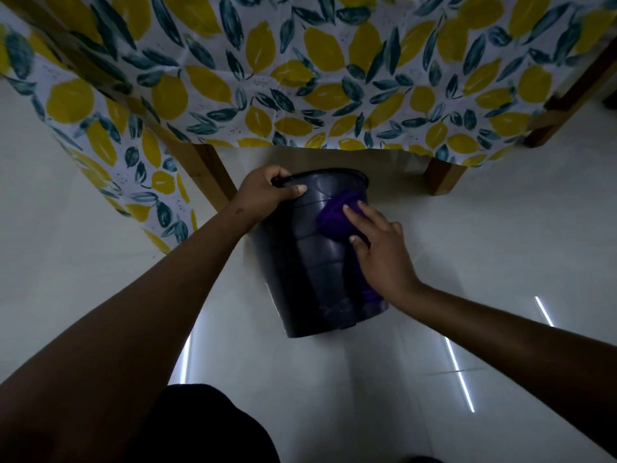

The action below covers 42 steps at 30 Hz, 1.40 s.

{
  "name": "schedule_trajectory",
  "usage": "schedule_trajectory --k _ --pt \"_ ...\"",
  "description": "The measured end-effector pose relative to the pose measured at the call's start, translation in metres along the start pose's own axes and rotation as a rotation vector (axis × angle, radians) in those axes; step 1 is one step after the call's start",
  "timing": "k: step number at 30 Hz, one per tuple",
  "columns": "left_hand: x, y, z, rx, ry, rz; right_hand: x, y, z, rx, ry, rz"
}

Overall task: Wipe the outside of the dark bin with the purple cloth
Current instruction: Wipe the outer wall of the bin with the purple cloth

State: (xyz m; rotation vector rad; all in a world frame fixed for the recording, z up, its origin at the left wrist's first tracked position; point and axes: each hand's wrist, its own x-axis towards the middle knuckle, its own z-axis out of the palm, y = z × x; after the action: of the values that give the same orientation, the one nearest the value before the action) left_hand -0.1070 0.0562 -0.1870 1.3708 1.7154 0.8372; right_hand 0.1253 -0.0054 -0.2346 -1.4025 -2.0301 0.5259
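The left hand (267,192) is closed on the rim of the dark bin (317,262), fingers hooked over the lip and thumb laid along the outer wall, so the bin tips away from the person with its mouth toward the lemon-print tablecloth (300,78) hanging from the desk beyond. A wooden desk leg (213,175) stands just left of that hand. The bin sits on the pale tiled floor (484,228), between the two hands, its base nearest the person.

To the right, the right hand (380,248) lies flat and open, fingers spread, pressing the purple cloth (337,215) against the upper right side of the bin's outer wall; part of the cloth trails down under the palm toward the base.

The bin looks like thin, smooth plastic: light, likely to slide or rock on the tiles, and a little flexible under pressure. The rim is the stiffest part, so the left hand's hold there seems the right place to steady it. The cloth is soft and bunches easily; a flat palm should keep it spread while it rubs the slick wall.
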Motion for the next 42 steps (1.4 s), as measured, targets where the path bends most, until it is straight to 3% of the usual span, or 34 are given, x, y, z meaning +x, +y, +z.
schedule_trajectory --k 4,7,11,13,17,19,21,24,27,29,32,38,42 --pt "-0.001 -0.003 0.001 -0.038 0.02 0.004 -0.025 -0.012 0.006 -0.15 -0.056 -0.181" --pt "0.0 -0.004 0.001 -0.027 0.024 0.021 -0.058 -0.016 0.014 -0.335 -0.244 -0.445" --pt "0.002 0.005 0.007 0.043 -0.008 0.067 -0.066 -0.017 0.015 -0.372 -0.307 -0.594" --pt "0.003 0.006 0.007 0.039 -0.022 0.051 -0.059 -0.015 0.012 -0.332 -0.277 -0.558" --pt "0.001 0.003 -0.001 -0.046 -0.065 -0.008 -0.03 -0.001 -0.004 -0.067 -0.1 -0.177" --pt "-0.001 0.007 -0.001 -0.035 -0.091 0.017 -0.022 0.005 -0.01 -0.009 -0.05 -0.074" --pt "-0.001 0.01 -0.001 -0.032 -0.1 0.018 -0.025 0.005 -0.008 -0.049 -0.055 -0.1" --pt "0.0 0.011 -0.001 0.008 -0.125 -0.016 -0.041 -0.006 0.004 -0.194 -0.14 -0.294" --pt "0.003 0.02 0.008 0.249 -0.091 0.012 -0.047 -0.02 0.013 -0.31 -0.254 -0.53" --pt "0.004 0.028 0.017 0.382 -0.117 0.063 -0.047 -0.027 0.016 -0.324 -0.268 -0.584" --pt "0.0 0.032 0.02 0.341 -0.082 0.049 -0.043 -0.03 0.016 -0.262 -0.188 -0.504" --pt "-0.011 0.032 0.014 -0.015 -0.158 -0.027 0.021 0.011 -0.016 -0.081 0.013 -0.069" --pt "-0.012 0.021 0.015 -0.079 -0.149 -0.069 0.006 0.008 -0.011 -0.151 -0.007 -0.173"
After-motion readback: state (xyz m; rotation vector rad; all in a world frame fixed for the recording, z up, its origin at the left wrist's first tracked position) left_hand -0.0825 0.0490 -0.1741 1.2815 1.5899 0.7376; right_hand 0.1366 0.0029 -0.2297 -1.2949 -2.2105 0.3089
